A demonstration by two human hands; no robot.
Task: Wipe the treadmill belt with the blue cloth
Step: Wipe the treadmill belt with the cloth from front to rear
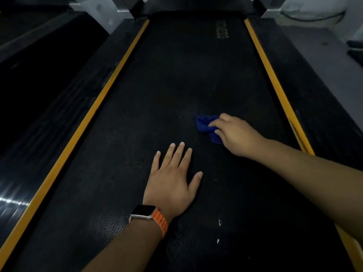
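The black treadmill belt [176,79] runs away from me between two yellow strips. A crumpled blue cloth [205,125] lies on the belt right of centre. My right hand [237,135] grips the cloth from its right side, fingers curled over it and pressing it onto the belt. My left hand [172,183] rests flat on the belt nearer to me, palm down, fingers spread, holding nothing. An orange-strapped watch [149,215] is on the left wrist.
Yellow strips [110,83] [269,69] and black side rails border the belt. Grey uprights [98,14] stand at the far end. A second dark machine [29,85] lies to the left. Small white specks [219,222] mark the near belt.
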